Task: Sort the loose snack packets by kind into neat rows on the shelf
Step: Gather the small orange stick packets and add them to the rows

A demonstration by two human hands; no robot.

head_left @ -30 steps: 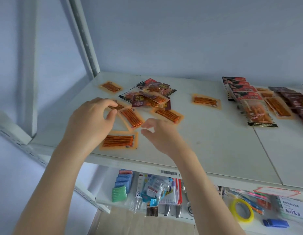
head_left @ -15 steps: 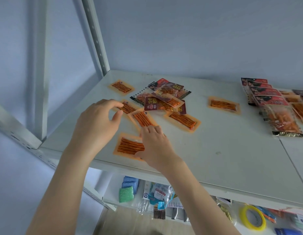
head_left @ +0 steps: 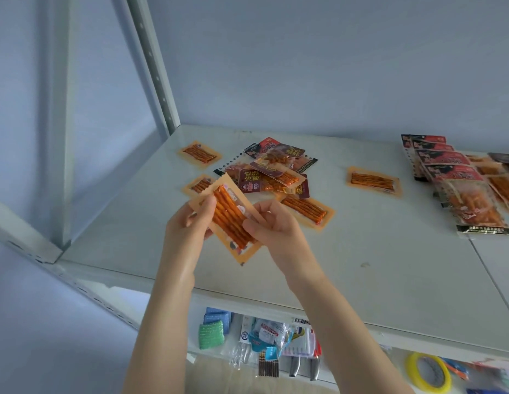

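Note:
Both hands hold orange stick-snack packets (head_left: 229, 220) lifted above the white shelf (head_left: 375, 268); there seem to be two, one stacked on the other. My left hand (head_left: 187, 231) pinches their left edge with thumb on top. My right hand (head_left: 273, 226) grips the right edge. More orange packets lie flat on the shelf: one at the back left (head_left: 200, 153), one partly hidden behind the held ones (head_left: 198, 185), one to the right of my hands (head_left: 305, 213) and one further right (head_left: 374, 182). A mixed pile of dark red packets (head_left: 273, 170) sits behind.
Sorted rows of dark red and orange packets (head_left: 458, 177) lie at the right of the shelf. A grey upright post (head_left: 153, 69) stands at the back left corner. The lower shelf holds sponges (head_left: 212, 334), bagged items (head_left: 269, 336) and a yellow tape roll (head_left: 428, 372).
Both hands went from pressing packets on the shelf to lifting them; the two front orange packets now sit together in my hands, above the shelf. The camera view shifted left.

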